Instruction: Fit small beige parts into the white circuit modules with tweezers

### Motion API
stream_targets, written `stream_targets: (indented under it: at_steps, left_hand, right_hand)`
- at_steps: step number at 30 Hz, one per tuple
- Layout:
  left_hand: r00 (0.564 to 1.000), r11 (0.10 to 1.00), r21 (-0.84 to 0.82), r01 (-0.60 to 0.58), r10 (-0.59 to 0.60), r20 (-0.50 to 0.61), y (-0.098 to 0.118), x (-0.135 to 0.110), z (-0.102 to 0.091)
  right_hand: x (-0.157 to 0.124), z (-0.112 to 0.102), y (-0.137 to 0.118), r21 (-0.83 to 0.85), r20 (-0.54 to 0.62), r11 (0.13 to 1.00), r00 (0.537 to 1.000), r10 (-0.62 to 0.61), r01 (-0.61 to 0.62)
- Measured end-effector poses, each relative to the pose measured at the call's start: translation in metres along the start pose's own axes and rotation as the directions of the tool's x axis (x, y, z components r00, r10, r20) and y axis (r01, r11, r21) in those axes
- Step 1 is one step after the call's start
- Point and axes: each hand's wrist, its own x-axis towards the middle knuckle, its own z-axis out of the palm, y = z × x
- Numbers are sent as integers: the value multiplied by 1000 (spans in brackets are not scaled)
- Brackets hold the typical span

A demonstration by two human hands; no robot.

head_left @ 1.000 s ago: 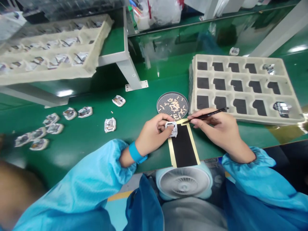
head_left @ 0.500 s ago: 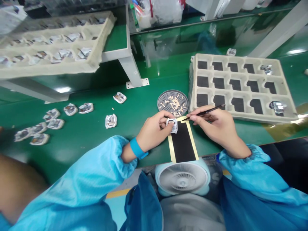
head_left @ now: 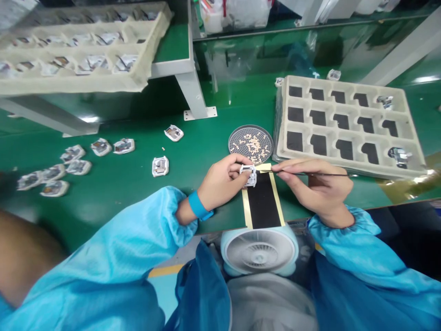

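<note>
Between thumb and fingers, my left hand pinches a small white watch-like housing, holding it above the top of a black mat edged with yellow tape. My right hand grips thin dark tweezers, which lie nearly level. Their tip reaches the right side of the housing; whether it touches is too small to tell. Just behind the hands sits a round grey perforated dish with many tiny beige pieces in it.
Several similar housings lie on the green table at left. A moulded tray with black-bottomed pockets stands at right. Another filled tray rests on a raised shelf. A round fan is below the table edge.
The tweezers have swung from slanting to nearly level, and their tip has moved left to the housing. My right hand has turned with them. The left hand keeps its hold.
</note>
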Motion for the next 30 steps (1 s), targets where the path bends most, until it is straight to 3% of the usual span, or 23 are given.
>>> stream_targets:
  at_steps: [6, 12, 16, 20, 24, 30]
  left_hand:
    - [1000, 999, -40, 17, -16, 5, 3, 0, 0]
    - [999, 996, -80, 33, -32, 15, 8, -1, 1]
    - [999, 995, -96, 28, -26, 22, 9, -1, 0]
    - [999, 993, -113, 33, -30, 32, 6, -1, -1]
    - [1000, 990, -142, 7, -3, 26, 3, -1, -2]
    - [1000, 995, -99, 6, -4, 24, 1, -1, -1]
  right_hand:
    - [-1, -6, 6, -119, -49, 993, 999, -24, 18]
    - [-1, -9, 11, -288, 87, 958, 996, 23, 3]
    - [-1, -6, 5, -127, -5, 992, 1000, 11, -12]
    - [-2, -4, 2, 1, 12, 1000, 1000, 1, -1]
    - [0, -5, 8, -149, 13, 988, 999, -31, 33]
    - [2, -6, 13, -300, 114, 950, 992, -50, 82]
